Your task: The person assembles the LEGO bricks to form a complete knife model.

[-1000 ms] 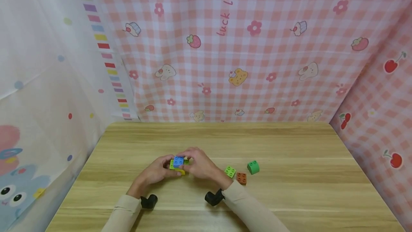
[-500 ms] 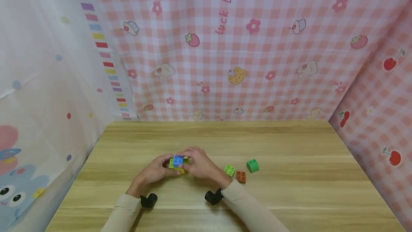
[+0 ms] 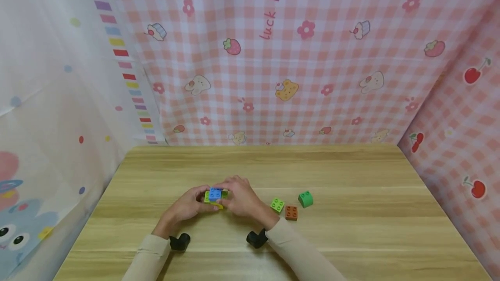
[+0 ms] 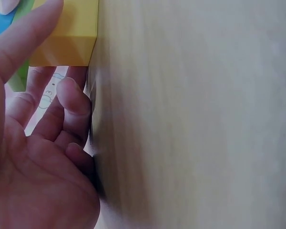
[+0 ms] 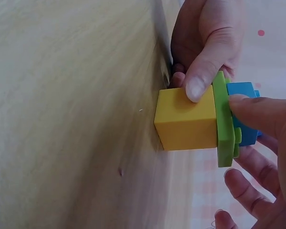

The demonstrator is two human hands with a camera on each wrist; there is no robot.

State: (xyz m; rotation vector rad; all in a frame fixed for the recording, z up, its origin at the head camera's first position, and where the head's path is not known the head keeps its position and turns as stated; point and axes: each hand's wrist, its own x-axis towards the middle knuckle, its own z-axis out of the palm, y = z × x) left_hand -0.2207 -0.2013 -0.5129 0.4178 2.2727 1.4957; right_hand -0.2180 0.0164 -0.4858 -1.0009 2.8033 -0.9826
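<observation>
A small stack of toy building bricks stands on the table between both hands. At its base is a yellow brick (image 5: 187,119), with a thin light-green plate (image 5: 224,129) on it and a blue brick (image 3: 215,194) on top. My left hand (image 3: 188,205) grips the yellow brick, its thumb pressed on the near face. With thumb and fingers, my right hand (image 3: 243,198) pinches the blue brick from the right side. In the right wrist view the blue brick sits against the plate with no clear gap. Fingers hide the stack's far side.
To the right of my right hand lie a light-green brick (image 3: 277,205), a brown brick (image 3: 291,212) and a green curved-top brick (image 3: 306,199). The wooden table (image 3: 351,246) meets a pink checked cloth (image 3: 332,68) at the back.
Both hands keep hold of the stack with almost no visible movement. The whole head view has shifted slightly upward and left.
</observation>
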